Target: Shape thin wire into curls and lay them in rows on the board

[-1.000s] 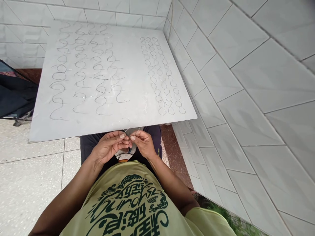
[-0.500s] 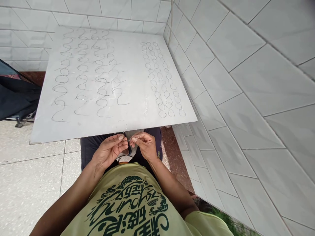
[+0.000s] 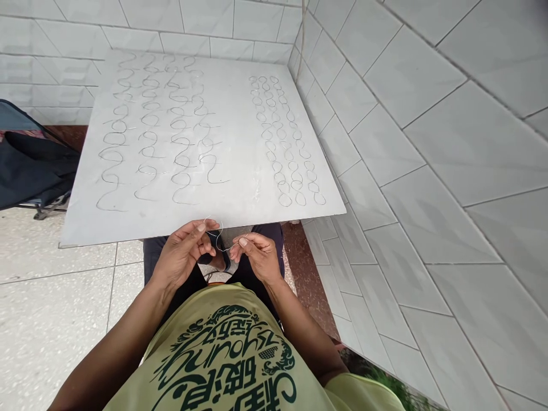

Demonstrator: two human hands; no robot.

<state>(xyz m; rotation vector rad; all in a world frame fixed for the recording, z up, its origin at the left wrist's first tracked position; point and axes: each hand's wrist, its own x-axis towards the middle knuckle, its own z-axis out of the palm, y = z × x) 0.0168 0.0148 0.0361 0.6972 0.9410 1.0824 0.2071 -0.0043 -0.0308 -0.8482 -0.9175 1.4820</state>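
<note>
My left hand (image 3: 182, 256) and my right hand (image 3: 256, 256) are held close together just below the near edge of a white board (image 3: 231, 142). Both pinch a thin piece of wire (image 3: 217, 235) bent into an S-like curve, one end in each hand's fingertips. On the board lie several S-shaped wire pieces (image 3: 171, 137) in columns at the left. Several small wire figure-eight loops (image 3: 285, 142) lie in rows at the right.
A white tiled wall (image 3: 428, 142) runs along the right side and behind the board. A dark bag (image 3: 29, 165) sits on the floor at the left. Speckled floor tiles (image 3: 51, 308) lie under the board's left side.
My hands have drawn slightly apart, and the wire between them now shows a second curve below the first loop. The view has shifted a little to the left.
</note>
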